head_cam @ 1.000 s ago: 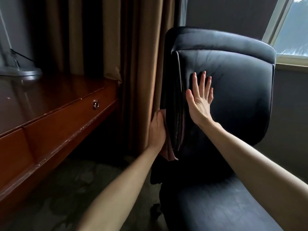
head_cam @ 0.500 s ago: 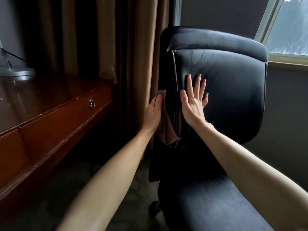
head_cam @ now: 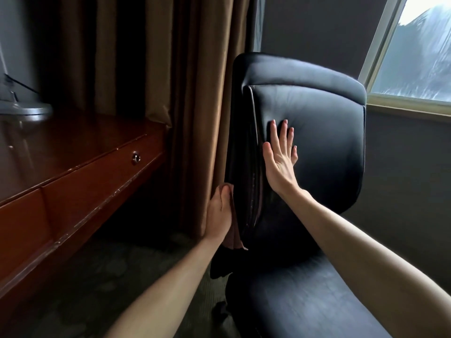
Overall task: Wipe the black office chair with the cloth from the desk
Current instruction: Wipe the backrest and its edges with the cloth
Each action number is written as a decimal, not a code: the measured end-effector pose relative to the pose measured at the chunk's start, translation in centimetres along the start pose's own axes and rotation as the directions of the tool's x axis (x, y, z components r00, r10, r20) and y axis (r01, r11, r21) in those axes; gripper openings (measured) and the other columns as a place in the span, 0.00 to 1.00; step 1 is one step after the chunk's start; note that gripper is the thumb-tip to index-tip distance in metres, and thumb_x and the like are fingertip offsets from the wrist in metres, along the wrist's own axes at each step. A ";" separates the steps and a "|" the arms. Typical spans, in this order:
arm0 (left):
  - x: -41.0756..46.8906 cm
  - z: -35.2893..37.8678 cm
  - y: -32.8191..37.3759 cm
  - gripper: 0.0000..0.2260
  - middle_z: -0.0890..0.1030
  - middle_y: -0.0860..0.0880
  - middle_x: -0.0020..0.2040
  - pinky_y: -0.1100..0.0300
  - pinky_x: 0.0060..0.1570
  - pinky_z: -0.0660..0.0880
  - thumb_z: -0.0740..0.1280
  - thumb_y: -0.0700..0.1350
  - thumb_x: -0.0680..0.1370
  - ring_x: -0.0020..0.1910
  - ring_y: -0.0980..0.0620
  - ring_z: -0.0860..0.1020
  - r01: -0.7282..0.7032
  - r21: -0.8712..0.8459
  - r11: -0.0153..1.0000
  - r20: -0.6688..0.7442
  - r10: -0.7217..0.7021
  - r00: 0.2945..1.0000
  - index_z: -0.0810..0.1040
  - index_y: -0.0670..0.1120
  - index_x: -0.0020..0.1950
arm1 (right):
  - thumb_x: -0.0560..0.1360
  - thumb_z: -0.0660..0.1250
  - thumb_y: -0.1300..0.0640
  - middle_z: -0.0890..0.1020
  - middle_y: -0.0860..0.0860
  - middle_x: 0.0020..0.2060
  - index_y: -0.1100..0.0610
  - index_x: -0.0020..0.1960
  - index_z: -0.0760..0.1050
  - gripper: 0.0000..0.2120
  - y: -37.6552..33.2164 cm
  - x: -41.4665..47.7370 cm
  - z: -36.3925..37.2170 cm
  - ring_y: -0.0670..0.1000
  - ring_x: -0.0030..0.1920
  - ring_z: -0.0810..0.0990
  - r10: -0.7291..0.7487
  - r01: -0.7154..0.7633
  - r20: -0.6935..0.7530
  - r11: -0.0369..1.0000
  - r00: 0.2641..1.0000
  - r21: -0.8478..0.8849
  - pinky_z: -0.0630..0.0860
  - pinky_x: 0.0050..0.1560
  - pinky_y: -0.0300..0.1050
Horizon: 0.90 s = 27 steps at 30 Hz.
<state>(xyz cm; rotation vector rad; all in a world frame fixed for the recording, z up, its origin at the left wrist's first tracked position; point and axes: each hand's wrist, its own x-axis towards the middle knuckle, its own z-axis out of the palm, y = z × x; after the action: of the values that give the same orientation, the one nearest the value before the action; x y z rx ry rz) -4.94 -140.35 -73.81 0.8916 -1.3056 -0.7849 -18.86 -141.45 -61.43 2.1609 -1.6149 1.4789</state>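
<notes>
The black office chair (head_cam: 317, 147) stands in the middle, its padded backrest facing me and its seat below at the right. My right hand (head_cam: 280, 159) lies flat on the left part of the backrest front, fingers straight and pointing up. My left hand (head_cam: 219, 213) presses a brownish cloth (head_cam: 234, 239) against the chair's left side edge, low on the backrest. Only a strip of the cloth shows between the hand and the chair, hanging a little below the wrist.
A reddish wooden desk (head_cam: 80, 181) with a drawer knob (head_cam: 136, 158) runs along the left. Brown curtains (head_cam: 195, 118) hang right behind the chair's left side. A window (head_cam: 415, 57) is at the upper right, and dark carpet (head_cam: 85, 284) lies below.
My left hand with the cloth has slid down the chair's side edge from about mid-height to the lower part. My right hand has stayed flat on the backrest.
</notes>
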 end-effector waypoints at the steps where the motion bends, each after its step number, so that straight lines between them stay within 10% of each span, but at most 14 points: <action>1: 0.5 0.1 1.0 0.22 0.82 0.50 0.53 0.47 0.63 0.73 0.51 0.60 0.81 0.57 0.53 0.79 -0.033 -0.011 0.999 -0.012 0.033 0.999 0.77 0.48 0.60 | 0.76 0.40 0.38 0.39 0.45 0.78 0.38 0.76 0.42 0.29 -0.1 -0.1 0.0 0.46 0.76 0.33 -0.002 0.002 0.001 1.000 1.000 0.021 0.33 0.73 0.55; 7: 8.2 0.9 12.9 0.15 0.81 0.48 0.57 0.74 0.58 0.66 0.54 0.44 0.85 0.61 0.49 0.77 -0.224 0.018 0.974 -0.150 0.224 0.963 0.78 0.41 0.62 | 0.75 0.39 0.37 0.40 0.43 0.77 0.37 0.74 0.41 0.27 -0.5 -0.3 -0.4 0.44 0.76 0.34 0.005 -0.005 -0.004 0.995 1.000 0.103 0.34 0.74 0.54; 11: 12.6 1.3 18.0 0.16 0.80 0.38 0.60 0.65 0.55 0.66 0.55 0.44 0.84 0.62 0.42 0.76 -0.276 0.066 0.959 -0.167 0.283 0.944 0.77 0.38 0.63 | 0.75 0.40 0.37 0.40 0.40 0.76 0.39 0.75 0.45 0.28 0.1 -0.3 -1.1 0.43 0.76 0.35 -0.031 0.030 0.003 0.995 1.000 0.090 0.35 0.74 0.51; 17: 11.2 1.4 14.2 0.16 0.81 0.41 0.60 0.68 0.55 0.66 0.54 0.45 0.85 0.63 0.45 0.75 -0.264 0.066 0.962 -0.145 0.271 0.952 0.76 0.39 0.65 | 0.79 0.44 0.44 0.44 0.44 0.78 0.37 0.74 0.48 0.23 0.3 -0.1 -1.3 0.44 0.76 0.36 -0.031 0.029 0.021 0.996 0.999 0.079 0.38 0.75 0.51; 22: 8.3 1.1 10.3 0.14 0.79 0.60 0.54 0.77 0.55 0.65 0.55 0.45 0.85 0.53 0.73 0.75 -0.256 -0.013 0.967 -0.103 0.253 0.962 0.78 0.45 0.63 | 0.79 0.44 0.42 0.44 0.41 0.77 0.35 0.73 0.47 0.23 0.5 -0.2 -0.7 0.44 0.76 0.36 -0.028 0.028 0.002 0.996 1.000 0.087 0.37 0.75 0.52; 27: 3.7 0.1 4.7 0.14 0.81 0.57 0.54 0.71 0.56 0.70 0.54 0.52 0.84 0.54 0.65 0.77 -0.077 0.031 0.997 0.009 0.077 0.997 0.77 0.51 0.63 | 0.76 0.42 0.37 0.43 0.38 0.76 0.35 0.74 0.46 0.26 0.4 -0.1 -0.1 0.44 0.76 0.35 -0.033 0.034 -0.014 0.996 0.999 0.085 0.34 0.73 0.49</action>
<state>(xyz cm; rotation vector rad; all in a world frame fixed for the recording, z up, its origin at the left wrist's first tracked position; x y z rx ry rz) -4.67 -141.49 -67.92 0.8587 -1.3546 -0.7104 -19.26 -141.48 -61.63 2.2064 -1.5314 1.5759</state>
